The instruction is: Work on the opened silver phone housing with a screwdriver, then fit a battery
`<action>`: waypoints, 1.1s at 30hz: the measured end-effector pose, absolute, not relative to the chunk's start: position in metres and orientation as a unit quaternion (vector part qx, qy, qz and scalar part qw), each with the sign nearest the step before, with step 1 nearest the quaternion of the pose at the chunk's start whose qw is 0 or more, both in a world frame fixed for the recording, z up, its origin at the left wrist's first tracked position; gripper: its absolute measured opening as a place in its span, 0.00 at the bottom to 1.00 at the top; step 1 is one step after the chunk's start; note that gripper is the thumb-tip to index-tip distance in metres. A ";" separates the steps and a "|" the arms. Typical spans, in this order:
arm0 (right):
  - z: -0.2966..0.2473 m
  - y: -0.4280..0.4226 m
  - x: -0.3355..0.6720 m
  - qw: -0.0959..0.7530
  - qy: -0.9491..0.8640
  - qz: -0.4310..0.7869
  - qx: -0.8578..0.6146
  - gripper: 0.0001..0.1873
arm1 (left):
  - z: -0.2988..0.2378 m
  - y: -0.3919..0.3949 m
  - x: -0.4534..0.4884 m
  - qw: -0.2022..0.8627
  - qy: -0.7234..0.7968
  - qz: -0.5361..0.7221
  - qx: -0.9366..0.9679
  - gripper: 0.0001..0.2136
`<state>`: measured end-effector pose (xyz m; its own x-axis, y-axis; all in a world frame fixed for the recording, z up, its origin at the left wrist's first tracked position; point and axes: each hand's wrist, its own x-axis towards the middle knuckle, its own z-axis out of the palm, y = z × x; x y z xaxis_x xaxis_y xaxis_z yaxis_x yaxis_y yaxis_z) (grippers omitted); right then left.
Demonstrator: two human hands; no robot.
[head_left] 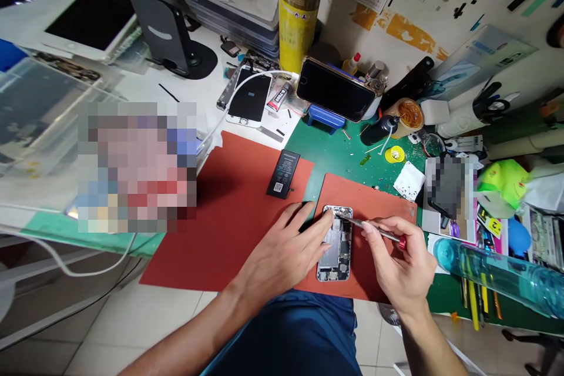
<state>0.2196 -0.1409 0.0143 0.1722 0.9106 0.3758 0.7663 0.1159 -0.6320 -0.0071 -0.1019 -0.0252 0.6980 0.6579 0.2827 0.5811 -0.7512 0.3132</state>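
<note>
An opened smartphone (335, 247), its inner parts bare, lies on the right-hand red mat. My left hand (291, 241) rests palm down with fingers stretched out, its fingertips over the phone's upper left edge. Pinched in my right hand (403, 261) is a slim metal screwdriver (381, 231) with a red end. Its tip points down at the upper part of the phone; whether it touches a screw is too small to tell. Above my left hand, a black phone battery (283, 174) lies apart on the larger red mat (211, 235).
A phone (335, 91) leans on a blue stand (326, 117) at the back. Nearby are a glue tube (279, 97), a black bottle (379, 131) and a yellow cap (394, 154). A clear blue bottle (497, 273) lies at right. The left area is pixelated.
</note>
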 end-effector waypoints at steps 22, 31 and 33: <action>0.044 -0.110 0.212 0.253 -0.779 0.085 -0.567 0.08 | -0.022 -0.101 -0.008 0.128 0.336 0.199 0.912 0.18; 0.052 -0.086 0.205 0.196 -0.841 0.036 -0.503 0.02 | -0.027 -0.104 -0.007 0.135 0.344 0.191 0.909 0.17; 0.052 -0.086 0.206 0.196 -0.844 0.042 -0.497 0.03 | -0.028 -0.105 -0.007 0.126 0.342 0.189 0.912 0.17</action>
